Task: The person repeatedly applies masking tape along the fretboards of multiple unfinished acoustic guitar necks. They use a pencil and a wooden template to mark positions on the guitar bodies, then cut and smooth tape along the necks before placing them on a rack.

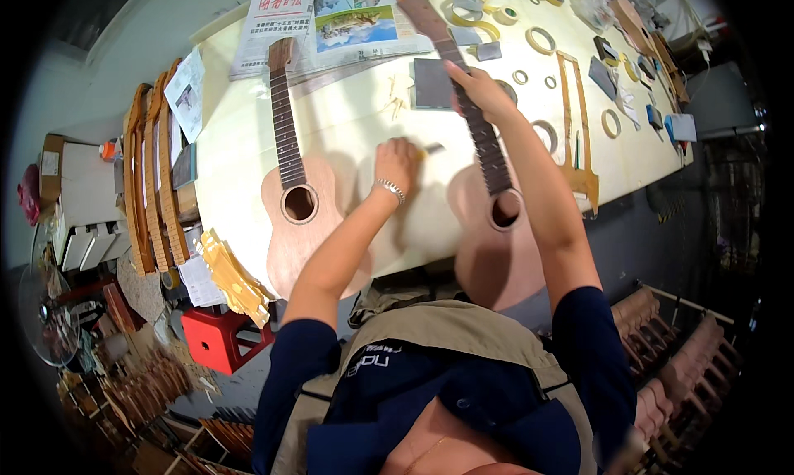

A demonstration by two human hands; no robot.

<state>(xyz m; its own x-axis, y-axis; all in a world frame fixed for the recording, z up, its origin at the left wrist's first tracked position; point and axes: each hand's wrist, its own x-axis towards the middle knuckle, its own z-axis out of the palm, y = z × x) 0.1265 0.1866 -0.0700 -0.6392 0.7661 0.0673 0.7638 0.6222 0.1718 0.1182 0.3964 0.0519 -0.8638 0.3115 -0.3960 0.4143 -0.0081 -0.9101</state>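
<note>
- Far left, a row of curved, bare wooden instrument side strips (150, 177) stands on edge just beside the pale cream worktable (240, 152), their long arcs nested close together.
- Below them sits a red plastic stool (213, 340), with a heap of yellow tape strips (234, 278) hanging off the table's corner above it.
- On the table lies an unfinished small wooden guitar with a dark fretted neck and round sound hole (294, 202), flat on its back, neck pointing away from the person.
- Beyond its headstock a printed newspaper with colour photographs (318, 24) is spread flat.
- The left hand (397, 162), a metal bracelet at the wrist, rests curled on the tabletop between the two instruments; its fingers are closed around a small pale tool (430, 151) whose tip shows to the right of the knuckles. What kind of tool it is I cannot tell.
- A grey square sanding sheet (430, 83) lies flat beyond that hand.
- The right hand (481, 90) grips the dark fretted neck of a second unfinished guitar with a smooth reddish-brown body (495, 243), fingers wrapped over the fretboard; the body overhangs the near table edge toward the person's lap.
- The right forearm crosses above this guitar's upper body and hides part of it.
- Right of it lie a long narrow wooden frame (576, 119) and scattered rings of masking tape (542, 39).
</note>
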